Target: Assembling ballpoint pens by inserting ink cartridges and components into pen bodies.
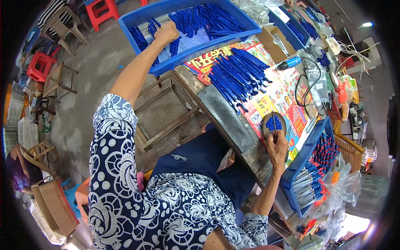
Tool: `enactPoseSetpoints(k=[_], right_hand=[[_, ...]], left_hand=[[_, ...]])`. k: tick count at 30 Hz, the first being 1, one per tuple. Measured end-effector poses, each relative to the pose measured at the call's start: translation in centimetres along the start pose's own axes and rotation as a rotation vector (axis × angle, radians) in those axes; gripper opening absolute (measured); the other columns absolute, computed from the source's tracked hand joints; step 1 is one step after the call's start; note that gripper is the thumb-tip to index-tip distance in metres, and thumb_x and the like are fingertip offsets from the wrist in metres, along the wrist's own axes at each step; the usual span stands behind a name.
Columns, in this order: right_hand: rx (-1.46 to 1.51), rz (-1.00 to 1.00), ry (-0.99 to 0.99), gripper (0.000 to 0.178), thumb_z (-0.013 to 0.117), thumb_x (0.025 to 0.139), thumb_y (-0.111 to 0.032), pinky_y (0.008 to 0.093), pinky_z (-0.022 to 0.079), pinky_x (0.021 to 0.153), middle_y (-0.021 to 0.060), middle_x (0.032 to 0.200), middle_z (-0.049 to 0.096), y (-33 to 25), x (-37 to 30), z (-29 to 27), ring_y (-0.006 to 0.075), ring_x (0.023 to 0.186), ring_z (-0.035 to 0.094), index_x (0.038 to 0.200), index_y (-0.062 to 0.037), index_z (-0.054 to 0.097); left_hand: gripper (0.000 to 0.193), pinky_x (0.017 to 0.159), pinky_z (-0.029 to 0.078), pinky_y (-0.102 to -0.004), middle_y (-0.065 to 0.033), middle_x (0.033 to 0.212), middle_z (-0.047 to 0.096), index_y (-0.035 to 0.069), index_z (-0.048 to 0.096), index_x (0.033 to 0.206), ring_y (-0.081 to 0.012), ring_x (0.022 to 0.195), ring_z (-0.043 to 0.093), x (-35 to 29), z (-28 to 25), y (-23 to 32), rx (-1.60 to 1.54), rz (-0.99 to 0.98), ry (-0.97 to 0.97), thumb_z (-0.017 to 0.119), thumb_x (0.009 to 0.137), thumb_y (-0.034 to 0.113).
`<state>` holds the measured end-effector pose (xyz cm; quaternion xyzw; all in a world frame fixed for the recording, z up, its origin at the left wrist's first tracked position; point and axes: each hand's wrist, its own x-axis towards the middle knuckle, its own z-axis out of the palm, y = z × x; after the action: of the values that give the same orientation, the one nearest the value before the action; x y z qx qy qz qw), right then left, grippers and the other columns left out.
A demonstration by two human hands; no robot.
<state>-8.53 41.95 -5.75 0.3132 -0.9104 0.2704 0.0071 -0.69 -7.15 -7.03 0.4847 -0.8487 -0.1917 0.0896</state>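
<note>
My left hand [166,34] reaches into a large blue plastic tray [168,66], its fingers closed low over slim blue pen-like sticks [187,21]. Whether it grips one of them is hidden. At the front of the table, my right hand [277,148] is closed on a thin pointed tool [273,121], which looks like tweezers. The tool's tip is over a small oval dish [265,130] holding tiny blue pieces [273,123]. Between the hands, a spread row of similar blue sticks [239,77] lies on printed paper [287,98].
A dark flat pad [225,118] lies along the table's near edge. A blue bin [291,171] of silver, blue and red sticks stands at right. Behind are a blue-handled corded tool [289,63] and cardboard box [273,41]. A wooden stool frame [166,112] stands left of the table.
</note>
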Motion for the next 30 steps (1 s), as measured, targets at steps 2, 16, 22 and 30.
enactPoseSetpoints(k=[2, 16, 22, 30], right_hand=[[-0.009, -0.001, 0.002, 0.013, 0.053, 0.076, -0.008, 0.0314, 0.043, 0.057, 0.0158, 0.066, 0.056, 0.3, -0.2, -0.2, 0.0201, 0.059, 0.055, 0.081, 0.0041, 0.053], [0.057, 0.012, 0.024, 0.012, 0.052, 0.077, -0.007, 0.0280, 0.042, 0.057, 0.0090, 0.064, 0.054, 0.8, -0.6, -0.1, 0.0135, 0.060, 0.050, 0.081, 0.0039, 0.052], [0.123, 0.064, 0.039, 0.011, 0.052, 0.077, -0.008, 0.0263, 0.041, 0.057, 0.0064, 0.064, 0.052, 0.7, -1.1, -0.4, 0.0118, 0.061, 0.048, 0.080, 0.0032, 0.051], [0.345, 0.156, 0.010, 0.008, 0.051, 0.079, -0.009, 0.0209, 0.032, 0.048, -0.0027, 0.060, 0.044, 1.8, -0.9, -1.4, 0.0054, 0.054, 0.040, 0.077, -0.0014, 0.051]], left_hand=[[0.035, 0.085, 0.044, -0.0410, -0.0162, 0.111, 0.056, 0.011, 0.059, 0.104, -0.0345, 0.104, 0.053, -0.2, -0.2, 0.1, -0.007, -0.012, 0.006, 0.055, 0.070, 0.020], [0.043, 0.081, 0.046, -0.0424, -0.0239, 0.105, 0.057, -0.003, 0.059, 0.098, -0.0388, 0.099, 0.055, 0.2, -0.1, -1.1, -0.060, -0.038, 0.096, 0.058, 0.062, 0.021], [0.035, 0.078, 0.047, -0.0423, -0.0253, 0.096, 0.060, -0.003, 0.063, 0.087, -0.0409, 0.094, 0.056, -0.2, -1.2, -1.4, -0.158, 0.039, 0.081, 0.058, 0.063, 0.022], [0.032, 0.049, 0.035, -0.0341, -0.0091, 0.051, 0.047, -0.001, 0.056, 0.066, -0.0152, 0.048, 0.043, -2.4, -3.1, 1.8, -0.560, 0.513, 0.477, 0.057, 0.076, 0.029]])
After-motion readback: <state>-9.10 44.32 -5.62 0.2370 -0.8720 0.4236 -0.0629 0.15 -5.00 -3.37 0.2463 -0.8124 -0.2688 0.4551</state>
